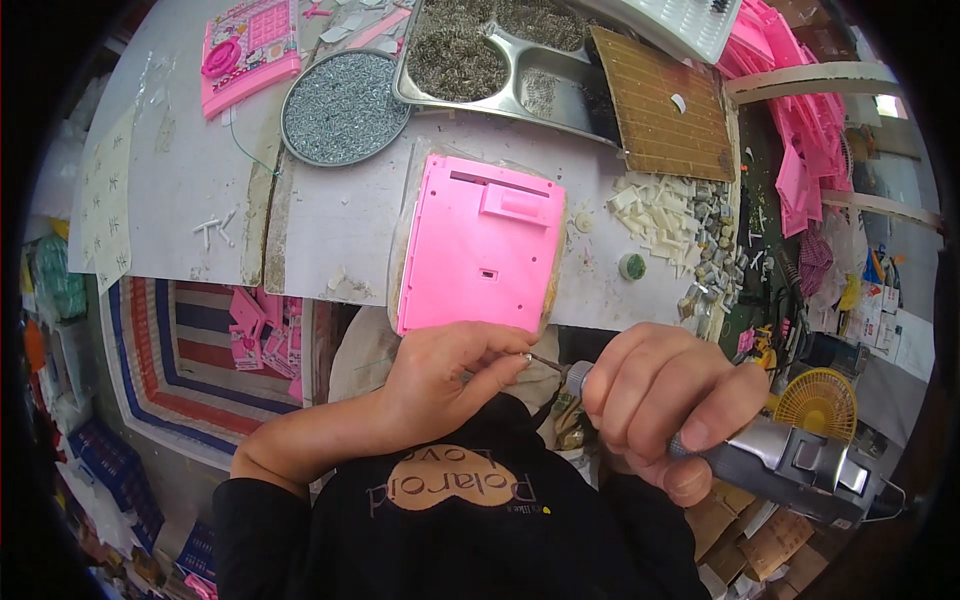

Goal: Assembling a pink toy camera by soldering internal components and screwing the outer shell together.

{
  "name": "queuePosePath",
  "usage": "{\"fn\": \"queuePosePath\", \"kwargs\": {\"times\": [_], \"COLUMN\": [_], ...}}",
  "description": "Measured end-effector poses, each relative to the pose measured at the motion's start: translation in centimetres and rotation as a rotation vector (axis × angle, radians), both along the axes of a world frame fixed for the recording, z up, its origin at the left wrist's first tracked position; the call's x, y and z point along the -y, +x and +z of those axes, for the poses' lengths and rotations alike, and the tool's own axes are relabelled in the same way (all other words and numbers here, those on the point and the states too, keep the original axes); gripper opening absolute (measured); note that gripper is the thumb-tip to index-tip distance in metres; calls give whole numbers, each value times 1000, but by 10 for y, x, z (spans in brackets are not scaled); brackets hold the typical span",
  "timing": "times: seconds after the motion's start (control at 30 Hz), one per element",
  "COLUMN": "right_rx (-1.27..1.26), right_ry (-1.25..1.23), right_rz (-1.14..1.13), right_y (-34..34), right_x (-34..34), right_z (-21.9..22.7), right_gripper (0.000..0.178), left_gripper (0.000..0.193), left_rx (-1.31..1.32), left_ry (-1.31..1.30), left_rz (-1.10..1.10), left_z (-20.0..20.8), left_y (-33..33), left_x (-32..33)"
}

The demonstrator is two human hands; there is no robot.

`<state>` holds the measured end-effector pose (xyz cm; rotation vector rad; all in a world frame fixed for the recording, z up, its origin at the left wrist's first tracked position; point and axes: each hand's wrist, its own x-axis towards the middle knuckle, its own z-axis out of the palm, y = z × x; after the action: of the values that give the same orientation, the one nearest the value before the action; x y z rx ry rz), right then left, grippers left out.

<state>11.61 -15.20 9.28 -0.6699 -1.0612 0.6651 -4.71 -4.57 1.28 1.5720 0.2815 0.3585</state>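
My right hand (670, 400) is wrapped around a grey and black electric screwdriver (800, 462), tilted so that its thin bit (547, 362) points left. At the bit's tip, my left hand (435, 375) pinches a small silvery screw (527, 357) between thumb and forefinger; whether the bit touches it I cannot tell. Just beyond my left hand, a flat pink plastic case (470, 260) lies on a padded sheet at the table's near edge. It has a slot, a raised block and several small holes.
A round tray (287, 135) of small screws and a metal compartment tray (512, 100) of springs stand behind the case. White pieces (655, 220) and a green-topped disc (632, 266) lie to the right. Pink parts fill a striped bag (180, 400) at left. A yellow fan (815, 403) is at right.
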Motion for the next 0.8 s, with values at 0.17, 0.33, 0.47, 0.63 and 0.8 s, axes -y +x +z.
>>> {"fn": "queuePosePath", "kwargs": {"times": [0.17,0.33,0.47,0.63,0.8], "right_rx": [13,-48,-45,40,-84], "right_ry": [1,21,19,-39,-59], "right_rz": [4,2,37,18,34], "right_y": [0,3,3,3,-3], "right_x": [-4,1,0,-3,3], "right_z": [-6,-3,-2,-5,-10], "right_gripper": [27,28,28,25,28], "left_gripper": [18,26,25,25,25], "left_rx": [103,190,202,247,214], "left_ry": [235,489,568,643,806], "left_rz": [89,114,74,37,-169], "left_z": [-8,-9,-5,-5,3], "left_y": [0,5,5,7,5], "left_x": [2,-7,-11,-14,-26]}}
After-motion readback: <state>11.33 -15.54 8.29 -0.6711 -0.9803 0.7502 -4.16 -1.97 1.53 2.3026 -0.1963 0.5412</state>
